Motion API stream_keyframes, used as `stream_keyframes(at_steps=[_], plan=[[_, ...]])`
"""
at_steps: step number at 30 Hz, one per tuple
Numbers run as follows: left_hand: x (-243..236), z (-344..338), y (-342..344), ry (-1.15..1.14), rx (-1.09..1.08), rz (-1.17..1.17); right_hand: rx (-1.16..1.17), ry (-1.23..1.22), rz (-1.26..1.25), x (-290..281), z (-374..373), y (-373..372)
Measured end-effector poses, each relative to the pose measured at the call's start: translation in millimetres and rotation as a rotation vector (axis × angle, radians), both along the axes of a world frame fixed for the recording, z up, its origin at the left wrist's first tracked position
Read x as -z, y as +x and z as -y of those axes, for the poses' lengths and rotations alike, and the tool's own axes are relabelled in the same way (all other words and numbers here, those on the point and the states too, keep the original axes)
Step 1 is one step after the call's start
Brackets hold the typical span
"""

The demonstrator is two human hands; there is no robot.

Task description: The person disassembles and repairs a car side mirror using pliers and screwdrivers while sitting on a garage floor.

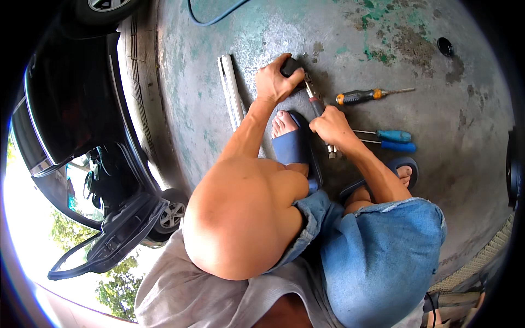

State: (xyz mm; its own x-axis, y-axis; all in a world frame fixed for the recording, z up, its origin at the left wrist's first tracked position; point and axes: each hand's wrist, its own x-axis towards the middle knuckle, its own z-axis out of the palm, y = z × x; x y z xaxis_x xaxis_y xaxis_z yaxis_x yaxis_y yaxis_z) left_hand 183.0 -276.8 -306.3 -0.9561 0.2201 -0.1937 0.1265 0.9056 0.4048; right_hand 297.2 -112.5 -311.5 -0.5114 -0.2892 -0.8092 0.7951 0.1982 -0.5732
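Both of our hands are on the work: our left hand (pixel 276 82) is closed over a small black part (pixel 290 65) pressed to the concrete floor (pixel 437 109), and our right hand (pixel 331 124) grips the handles of the pliers (pixel 314 95), whose jaws reach up to that part. Just below sits our foot in a blue sandal (pixel 292 145). To the right we see three screwdrivers, one orange-and-black (pixel 363 96) and two blue-handled (pixel 395 140); left lies a pale strip (pixel 231 90), with a dark car (pixel 76 109) beyond.

Light: bright daylight, blown out at lower left
Shadows: soft, beneath the person
Edges: strong fisheye bending, black vignette
Focus: sharp centrally
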Motion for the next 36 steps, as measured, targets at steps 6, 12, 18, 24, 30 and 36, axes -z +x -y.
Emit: stream_keyframes(at_steps=[6, 12, 18, 24, 30, 36], plan=[[0, 6, 7, 0.141, -0.044, 0.081, 0.079, 0.101, -0.030, 3, 4, 13], [4, 13, 24, 0.159, -0.068, 0.051, -0.042, 0.262, -0.038, -10, -3, 24], [9, 11, 33, 0.236, -0.168, -0.030, -0.176, 0.557, -0.149, -27, 0, 25], [16, 13, 18, 0.173, -0.205, -0.014, -0.330, 0.541, -0.173, -51, -15, 5], [5, 9, -4, 0.179, -0.130, 0.006, -0.349, 0.497, -0.042, -76, -11, -34], [0, 9, -23, 0.142, -0.091, 0.046, -0.333, 0.475, -0.043, -77, -8, -43]])
